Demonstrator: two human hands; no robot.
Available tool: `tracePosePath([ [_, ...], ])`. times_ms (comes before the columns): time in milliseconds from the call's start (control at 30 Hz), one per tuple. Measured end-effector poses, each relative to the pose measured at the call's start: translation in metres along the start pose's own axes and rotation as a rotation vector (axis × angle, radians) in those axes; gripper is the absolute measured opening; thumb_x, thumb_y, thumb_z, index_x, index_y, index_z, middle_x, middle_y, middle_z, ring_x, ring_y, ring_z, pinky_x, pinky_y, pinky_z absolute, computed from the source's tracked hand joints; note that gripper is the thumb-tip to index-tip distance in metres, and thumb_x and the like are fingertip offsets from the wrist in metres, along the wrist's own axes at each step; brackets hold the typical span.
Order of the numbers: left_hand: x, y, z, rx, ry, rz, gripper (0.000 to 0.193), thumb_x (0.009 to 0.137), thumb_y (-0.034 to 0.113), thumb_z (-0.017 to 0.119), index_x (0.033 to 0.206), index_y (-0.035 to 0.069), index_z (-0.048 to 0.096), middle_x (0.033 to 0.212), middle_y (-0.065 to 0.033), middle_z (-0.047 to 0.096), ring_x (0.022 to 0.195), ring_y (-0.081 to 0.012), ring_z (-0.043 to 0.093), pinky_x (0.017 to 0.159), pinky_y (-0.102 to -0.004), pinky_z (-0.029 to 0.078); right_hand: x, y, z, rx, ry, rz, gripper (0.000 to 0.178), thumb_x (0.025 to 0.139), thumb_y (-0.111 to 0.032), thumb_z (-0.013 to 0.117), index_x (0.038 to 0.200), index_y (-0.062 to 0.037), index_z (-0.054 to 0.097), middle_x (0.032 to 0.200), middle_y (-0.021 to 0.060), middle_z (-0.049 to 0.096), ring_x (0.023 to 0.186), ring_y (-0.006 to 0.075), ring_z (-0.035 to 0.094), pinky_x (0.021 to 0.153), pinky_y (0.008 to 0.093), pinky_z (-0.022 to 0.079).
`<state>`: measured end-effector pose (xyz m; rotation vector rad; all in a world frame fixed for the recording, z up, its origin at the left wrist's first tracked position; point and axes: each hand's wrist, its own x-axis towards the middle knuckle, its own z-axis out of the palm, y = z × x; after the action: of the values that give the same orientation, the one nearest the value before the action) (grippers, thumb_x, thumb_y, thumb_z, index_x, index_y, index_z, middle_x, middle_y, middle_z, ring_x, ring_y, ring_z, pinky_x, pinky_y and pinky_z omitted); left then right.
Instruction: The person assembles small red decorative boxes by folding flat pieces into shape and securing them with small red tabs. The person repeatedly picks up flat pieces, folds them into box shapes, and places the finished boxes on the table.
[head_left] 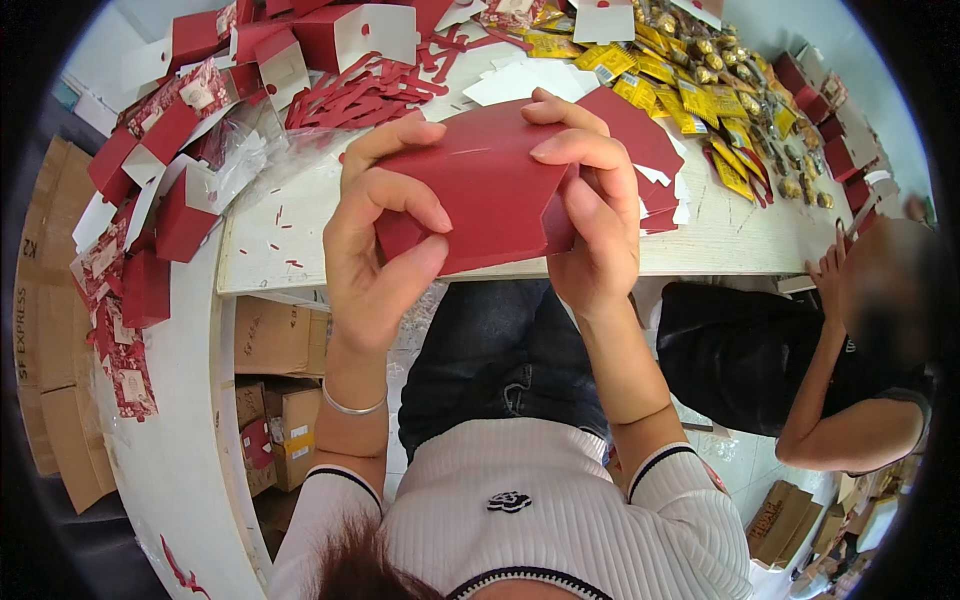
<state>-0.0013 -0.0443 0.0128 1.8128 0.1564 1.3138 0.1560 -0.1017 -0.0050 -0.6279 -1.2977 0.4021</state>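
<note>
Over the table's near edge I hold a red folded cardboard piece (485,190), a partly formed box with a slanted end. My left hand (365,245) grips its left end, fingers over the top and thumb at the lower edge. At the right end, my right hand (600,215) is closed on it with the thumb at a fold and the fingers over the upper edge. The piece's underside is hidden. Just behind my right hand lie flat red card blanks (640,140) with white edges, and white sheets (530,82) show beyond.
Loose red card strips (365,95) lie at the back left, near finished-looking red boxes (370,35) and a clear plastic bag (275,145). Yellow packets (690,100) and gold-wrapped balls (710,65) cover the back right. Another person (790,370) sits at right. Cardboard boxes (280,340) stand below the table.
</note>
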Motion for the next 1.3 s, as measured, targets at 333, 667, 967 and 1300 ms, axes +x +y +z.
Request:
tracePosePath([
  [333, 0.005, -0.011, 0.006, 0.338, 0.097, 0.182, 0.020, 0.070, -0.007, 0.054, 0.086, 0.004, 0.051, 0.104, -0.0133, 0.052, 0.097, -0.0219, 0.048, 0.089, -0.0323, 0.036, 0.007, 0.009, 0.010, -0.300, -0.005, -0.111, 0.039, 0.067, 0.008, 0.058, 0.103, -0.0037, 0.048, 0.113, 0.0148, 0.044, 0.115, 0.0321, 0.037, 0.097, 0.0401, 0.028],
  [667, -0.003, 0.001, 0.010, 0.052, 0.224, 0.093, 0.018, 0.078, -0.001, 0.054, 0.096, 0.001, 0.053, 0.107, -0.0133, 0.053, 0.101, -0.0215, 0.049, 0.091, -0.0321, 0.036, 0.010, 0.004, 0.000, -0.107, -0.161, -0.088, 0.025, 0.074, -0.002, 0.056, 0.099, -0.0035, 0.054, 0.116, 0.0150, 0.045, 0.120, 0.0308, 0.034, 0.099, 0.0386, 0.026],
  [967, -0.011, -0.014, 0.002, -0.112, 0.466, -0.119, 0.019, 0.090, 0.014, 0.045, 0.102, -0.001, 0.050, 0.110, -0.0131, 0.055, 0.099, -0.0179, 0.053, 0.085, -0.0285, 0.043, 0.009, 0.007, 0.022, 0.077, 0.231, -0.066, 0.034, 0.081, -0.009, 0.054, 0.113, -0.0021, 0.046, 0.118, 0.0125, 0.047, 0.118, 0.0246, 0.038, 0.099, 0.0387, 0.029],
  [1300, -0.026, -0.014, -0.007, -0.815, 0.490, -0.394, 0.034, 0.093, 0.025, 0.040, 0.117, 0.002, 0.044, 0.110, -0.0088, 0.054, 0.100, -0.0160, 0.053, 0.086, -0.0306, 0.044, -0.021, 0.044, -0.037, 0.588, 0.358, 0.463, 0.022, 0.087, -0.014, 0.044, 0.100, 0.0021, 0.052, 0.095, 0.0134, 0.057, 0.088, 0.0204, 0.055, 0.081, 0.0339, 0.044],
])
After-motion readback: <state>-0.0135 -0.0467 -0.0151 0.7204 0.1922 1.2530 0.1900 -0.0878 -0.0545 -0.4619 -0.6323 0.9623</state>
